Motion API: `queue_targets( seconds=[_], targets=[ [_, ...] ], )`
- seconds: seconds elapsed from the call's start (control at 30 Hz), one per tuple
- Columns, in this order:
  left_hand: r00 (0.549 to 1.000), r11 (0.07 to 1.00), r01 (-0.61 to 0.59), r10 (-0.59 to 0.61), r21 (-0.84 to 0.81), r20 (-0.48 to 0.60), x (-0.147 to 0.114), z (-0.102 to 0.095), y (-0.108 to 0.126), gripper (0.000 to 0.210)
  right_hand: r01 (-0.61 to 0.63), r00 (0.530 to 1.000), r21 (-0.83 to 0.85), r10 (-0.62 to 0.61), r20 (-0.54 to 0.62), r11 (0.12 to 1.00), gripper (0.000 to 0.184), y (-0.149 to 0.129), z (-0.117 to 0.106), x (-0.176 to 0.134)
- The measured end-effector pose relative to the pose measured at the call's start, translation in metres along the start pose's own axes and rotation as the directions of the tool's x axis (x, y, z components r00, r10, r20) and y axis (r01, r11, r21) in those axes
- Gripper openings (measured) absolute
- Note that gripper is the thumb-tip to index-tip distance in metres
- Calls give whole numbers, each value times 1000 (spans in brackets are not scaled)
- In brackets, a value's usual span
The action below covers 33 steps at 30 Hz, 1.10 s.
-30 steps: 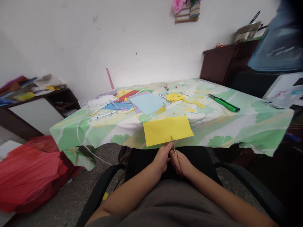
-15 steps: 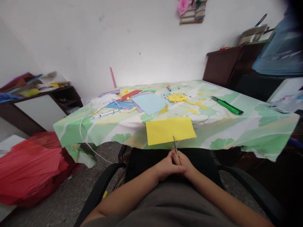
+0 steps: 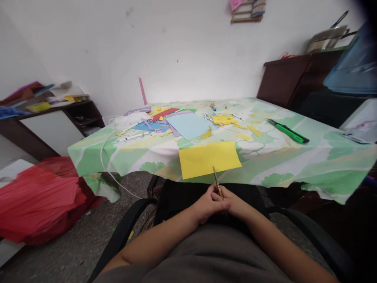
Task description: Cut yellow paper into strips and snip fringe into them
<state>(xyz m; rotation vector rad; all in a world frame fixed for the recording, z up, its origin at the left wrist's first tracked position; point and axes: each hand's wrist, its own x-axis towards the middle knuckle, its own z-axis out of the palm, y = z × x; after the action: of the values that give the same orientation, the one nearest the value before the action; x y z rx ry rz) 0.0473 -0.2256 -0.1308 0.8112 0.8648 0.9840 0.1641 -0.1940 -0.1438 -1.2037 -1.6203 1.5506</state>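
A pair of scissors (image 3: 217, 181) points up and forward from between my two hands, blades together. My left hand (image 3: 206, 207) and my right hand (image 3: 235, 203) are clasped around its handles close to my waist, and the hands hide most of the handles. In line with the scissor tips, a yellow sheet of paper (image 3: 210, 159) lies at the front edge of the table, sloping down over it. The tips overlap the paper's lower part in view; whether they touch it I cannot tell.
On the patterned tablecloth (image 3: 273, 157) are a light blue sheet (image 3: 190, 125), yellow paper scraps (image 3: 225, 119), markers (image 3: 137, 136), white string (image 3: 129, 120) and a green utility knife (image 3: 290, 132). Chair armrests (image 3: 129, 226) flank me. A red plastic bag (image 3: 44, 200) sits at the left.
The view has shifted slightly, so the table appears a little higher and farther right. My hands stay clasped on the scissors, and the yellow sheet stays at the table's edge.
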Motion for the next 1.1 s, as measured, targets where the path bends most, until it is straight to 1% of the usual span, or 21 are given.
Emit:
queue_targets(
  seconds=[0.07,0.13,0.27,0.3,0.37,0.47,0.53,0.63,0.8,0.97,1.1],
  targets=[
    [1000,1000,19,-19,7,-23,1,-1,-1,75,-11,999,42,9,49,999,44,-4,-5,-4],
    [999,999,25,-25,20,-39,2,-3,-1,76,-41,997,73,36,65,996,44,-6,-12,-5],
    [998,999,5,-2,45,-66,4,-9,-1,62,-62,998,87,63,-13,994,50,-4,-29,-2],
    [997,999,1,3,46,-77,4,-9,0,58,-62,998,90,64,-19,994,52,-2,-32,-2],
    [996,999,-5,9,53,-85,4,-10,2,55,-82,997,109,80,16,991,56,0,-36,-2],
    [998,995,-12,17,99,-57,4,-10,3,58,-126,984,176,101,143,976,64,1,-34,-7],
    [999,989,-18,25,147,-42,4,-9,4,58,-139,970,232,85,227,963,70,1,-30,-10],
    [999,987,-15,23,160,-43,3,-7,6,58,-150,951,285,59,303,947,73,1,-26,-12],
    [995,990,13,2,138,-102,1,-5,9,62,-156,949,315,53,312,936,68,2,-22,-11],
    [997,991,-6,16,134,-78,2,-7,9,56,-158,950,359,43,308,920,67,0,-19,-11],
    [996,991,-32,43,129,-83,5,-8,6,54,-168,951,397,41,308,902,68,-1,-16,-12]
  ],
)
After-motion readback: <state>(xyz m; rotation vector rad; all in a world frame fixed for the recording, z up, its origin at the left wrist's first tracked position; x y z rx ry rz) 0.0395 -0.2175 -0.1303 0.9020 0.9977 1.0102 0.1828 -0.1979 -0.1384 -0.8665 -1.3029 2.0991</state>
